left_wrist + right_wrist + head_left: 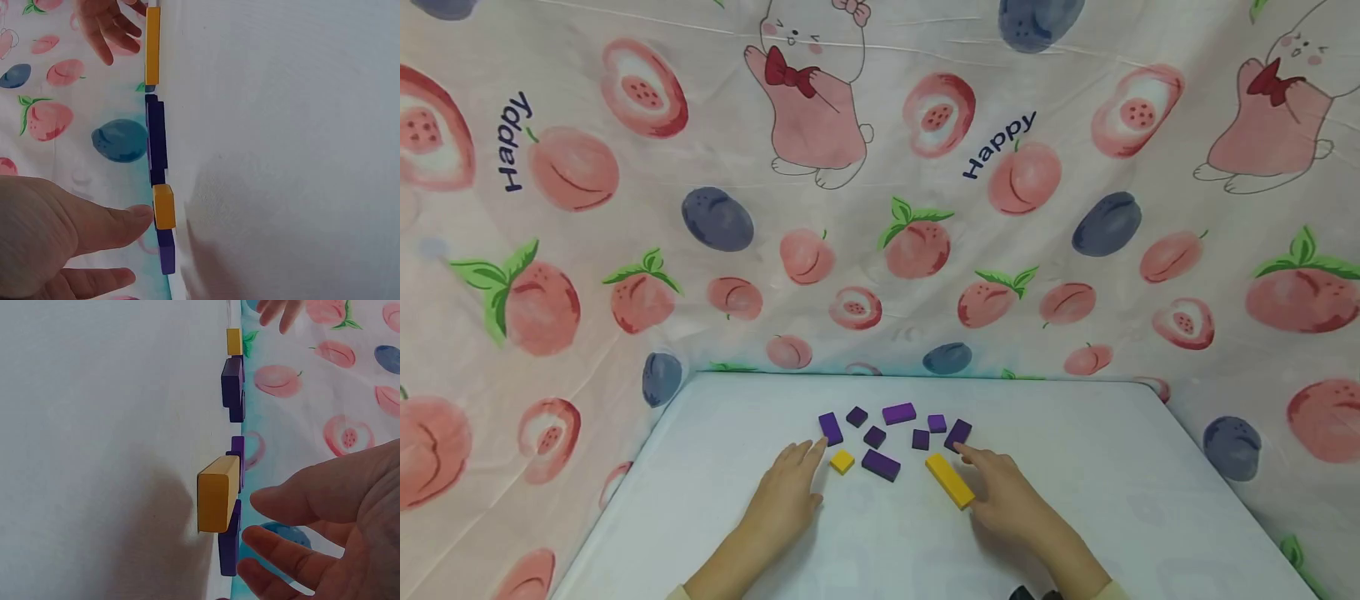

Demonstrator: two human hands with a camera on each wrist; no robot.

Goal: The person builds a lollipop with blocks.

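Over the desk (880,542), left hand (786,490) and right hand (1000,492) look loose-fingered; I'd nudge the yellow bar (950,480), four o'clock of purple blocks (881,464), lightly

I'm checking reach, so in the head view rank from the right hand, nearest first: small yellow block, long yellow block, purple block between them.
1. Long yellow block, beside the right hand.
2. Purple block, in between.
3. Small yellow block, near the left hand.
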